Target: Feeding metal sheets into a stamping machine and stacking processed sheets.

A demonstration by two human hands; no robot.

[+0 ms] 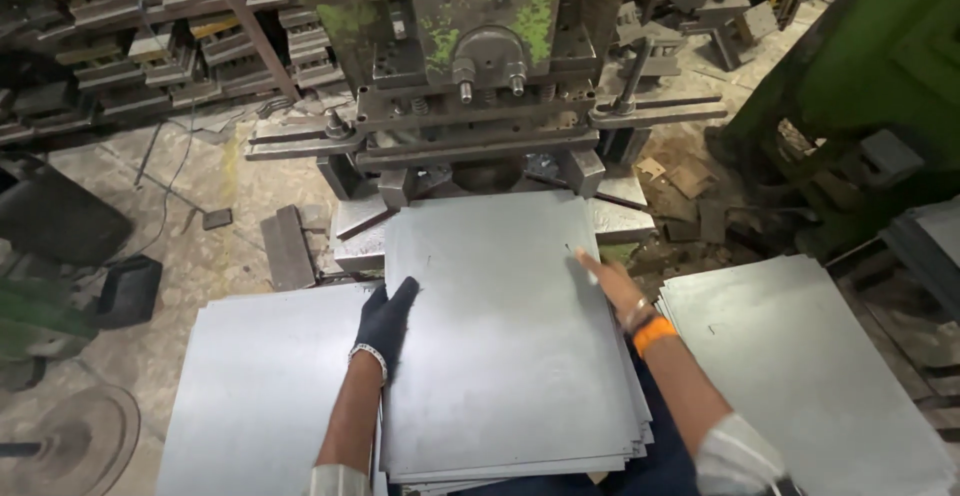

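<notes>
Flat on the top sheet (505, 326) of a lapful stack, gloved left hand (385, 324) pressing its left edge, bare right hand (610, 281) open at the right; front edge resting at the press (480, 76) bed, not yet under the die; more sheets piled left (260, 386) and right (800, 366); no containers in sight.

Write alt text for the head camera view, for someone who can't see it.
A person's gloved left hand and bare right hand rest on the top of a stack of grey metal sheets lying in front of a worn press machine. More sheets lie at either side on the workshop floor.
</notes>
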